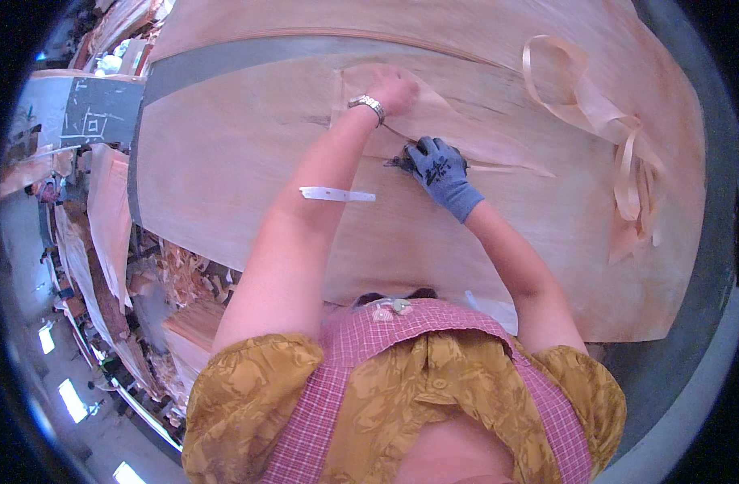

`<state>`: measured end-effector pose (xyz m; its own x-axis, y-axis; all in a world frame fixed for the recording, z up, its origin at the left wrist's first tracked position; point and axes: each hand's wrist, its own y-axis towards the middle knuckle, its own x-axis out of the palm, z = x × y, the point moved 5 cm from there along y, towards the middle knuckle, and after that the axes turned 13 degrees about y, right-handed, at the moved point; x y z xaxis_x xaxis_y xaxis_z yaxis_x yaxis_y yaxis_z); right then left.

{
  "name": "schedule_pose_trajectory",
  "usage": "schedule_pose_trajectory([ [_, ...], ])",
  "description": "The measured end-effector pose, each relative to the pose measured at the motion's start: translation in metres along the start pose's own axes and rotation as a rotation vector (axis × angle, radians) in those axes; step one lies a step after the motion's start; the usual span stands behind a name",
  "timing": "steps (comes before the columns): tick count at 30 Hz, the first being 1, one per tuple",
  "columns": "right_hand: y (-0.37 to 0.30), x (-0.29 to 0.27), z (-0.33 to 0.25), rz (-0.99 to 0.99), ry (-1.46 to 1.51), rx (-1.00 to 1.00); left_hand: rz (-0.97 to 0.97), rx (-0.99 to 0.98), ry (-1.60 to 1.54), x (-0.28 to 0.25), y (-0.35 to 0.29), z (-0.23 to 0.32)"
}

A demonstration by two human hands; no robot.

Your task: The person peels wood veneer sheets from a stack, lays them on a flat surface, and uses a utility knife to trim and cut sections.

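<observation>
A wide sheet of pale wood veneer [224, 129] lies before me. On it rests a smaller tapering veneer piece [458, 133], its narrow end pointing right. My left hand [395, 90], bare and with a metal watch [368, 106] at the wrist, presses on that piece with its fingers spread. Just nearer and to the right, my right hand [439, 165] wears a grey-blue glove. Its fingers are curled round a small dark tool [397, 162], mostly hidden, whose kind I cannot make out. Between the hands runs a dark slit or edge in the veneer.
Curled veneer strips [587, 101] lie on the sheet at the right. A white strip [337, 194] shows across my left forearm. Further veneer [466, 28] lies at the far side. Scraps and offcuts [188, 278] are heaped at the left, below a grey board [103, 113].
</observation>
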<state>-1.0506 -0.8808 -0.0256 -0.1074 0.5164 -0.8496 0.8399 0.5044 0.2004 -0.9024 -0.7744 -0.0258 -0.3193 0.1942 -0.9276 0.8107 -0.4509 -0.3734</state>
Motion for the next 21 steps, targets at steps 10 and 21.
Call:
schedule_pose_trajectory([
  [10,-0.157,-0.041,-0.007,-0.714,0.427,-0.086,0.012,0.058,-0.014,0.036,0.026,-0.011],
  [21,0.021,-0.015,-0.071,-0.032,1.574,0.138,-0.081,0.008,-0.04,0.024,0.022,-0.009],
])
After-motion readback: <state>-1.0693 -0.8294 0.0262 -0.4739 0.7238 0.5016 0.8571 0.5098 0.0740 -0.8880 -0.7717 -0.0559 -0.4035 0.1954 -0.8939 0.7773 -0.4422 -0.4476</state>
